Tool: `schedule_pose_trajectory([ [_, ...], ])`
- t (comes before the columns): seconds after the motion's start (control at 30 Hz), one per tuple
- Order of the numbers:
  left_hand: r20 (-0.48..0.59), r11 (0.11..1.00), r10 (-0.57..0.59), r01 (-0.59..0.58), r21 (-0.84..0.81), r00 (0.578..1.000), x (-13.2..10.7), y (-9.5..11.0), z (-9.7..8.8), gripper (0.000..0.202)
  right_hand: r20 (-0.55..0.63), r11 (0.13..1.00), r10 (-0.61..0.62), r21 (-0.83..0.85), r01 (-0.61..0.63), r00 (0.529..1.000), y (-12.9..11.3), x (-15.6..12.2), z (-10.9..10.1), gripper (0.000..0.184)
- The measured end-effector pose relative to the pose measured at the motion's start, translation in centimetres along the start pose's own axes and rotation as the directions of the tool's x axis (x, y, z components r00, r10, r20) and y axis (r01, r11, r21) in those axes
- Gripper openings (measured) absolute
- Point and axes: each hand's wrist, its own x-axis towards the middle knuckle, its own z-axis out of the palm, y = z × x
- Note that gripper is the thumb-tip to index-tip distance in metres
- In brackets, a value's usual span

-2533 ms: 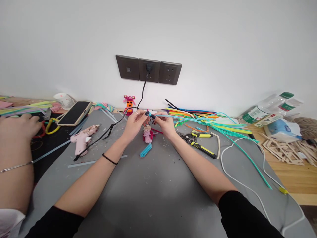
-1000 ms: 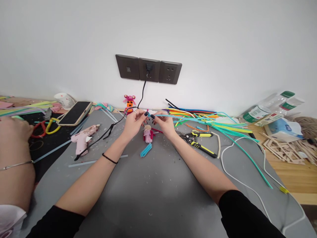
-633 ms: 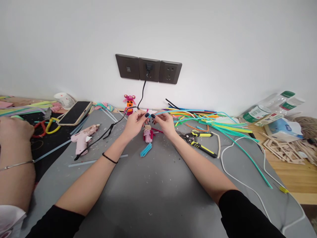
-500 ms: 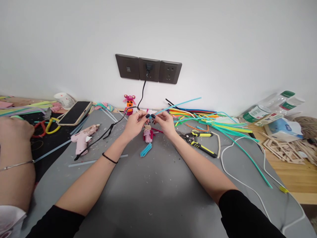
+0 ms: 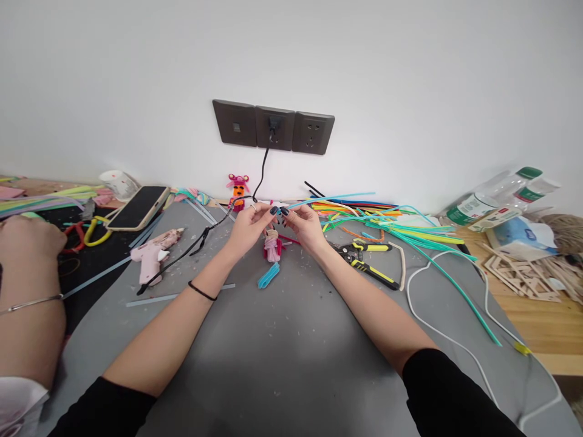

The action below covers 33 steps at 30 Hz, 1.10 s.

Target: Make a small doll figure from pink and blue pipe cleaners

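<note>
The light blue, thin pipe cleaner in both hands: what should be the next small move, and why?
Perhaps bend the light blue, thin pipe cleaner a little with the right hand while the left hand steadies it: both appear to pinch it close together, and a long, nearly straight part extends free beyond the right hand.

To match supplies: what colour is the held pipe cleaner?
The pipe cleaner is light blue; head view.

Blue pipe cleaner (image 5: pixel 339 198), pink glue gun (image 5: pixel 149 263), pliers (image 5: pixel 374 274) — yellow-black
</note>
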Motion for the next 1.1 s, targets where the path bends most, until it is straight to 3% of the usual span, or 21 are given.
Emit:
schedule_pose_trajectory([
  [0.13,0.008,1.000,0.010,-0.010,-0.002,1.000,0.1,-0.4,0.0,0.046,0.004,1.000,0.004,0.003,-0.004,1.000,-0.2,-0.1,0.2,0.047],
  [0.3,-0.074,0.996,0.069,-0.065,0.058,0.995,0.3,-0.4,-0.7,0.041,0.019,0.998,0.013,0.056,-0.014,1.000,-0.8,-0.2,0.5,0.046],
  [0.53,-0.274,1.000,0.012,-0.013,-0.005,0.962,0.9,-0.5,-2.3,0.040,-0.245,0.969,-0.020,0.235,0.079,0.969,-1.0,0.6,-0.9,0.035],
  [0.63,-0.297,0.994,0.010,-0.042,-0.099,0.955,1.0,-0.2,-2.4,0.041,-0.299,0.951,0.003,0.297,0.090,0.954,-1.0,1.1,-1.5,0.031],
  [0.7,-0.265,0.984,0.023,-0.069,-0.166,0.964,0.9,0.0,-2.0,0.047,-0.244,0.944,0.015,0.323,0.067,0.970,-1.0,1.1,-1.4,0.028],
  [0.8,-0.177,0.964,0.007,-0.054,-0.262,0.984,0.5,0.2,-0.7,0.056,-0.072,0.953,0.024,0.302,-0.001,0.997,-1.1,0.5,-0.6,0.029],
  [0.93,-0.113,0.941,-0.033,-0.007,-0.339,0.993,-0.2,0.2,1.2,0.051,0.104,0.978,0.049,0.195,-0.068,0.993,-1.1,-0.6,0.8,0.035],
  [1.0,-0.151,0.939,-0.031,-0.023,-0.344,0.988,-0.2,0.2,1.4,0.048,0.128,0.982,0.040,0.179,-0.063,0.991,-1.1,-0.8,1.1,0.038],
  [1.1,-0.297,0.946,-0.014,-0.084,-0.313,0.955,0.2,0.5,0.3,0.045,0.072,0.980,0.037,0.193,-0.050,0.997,-1.2,-0.6,0.8,0.038],
])
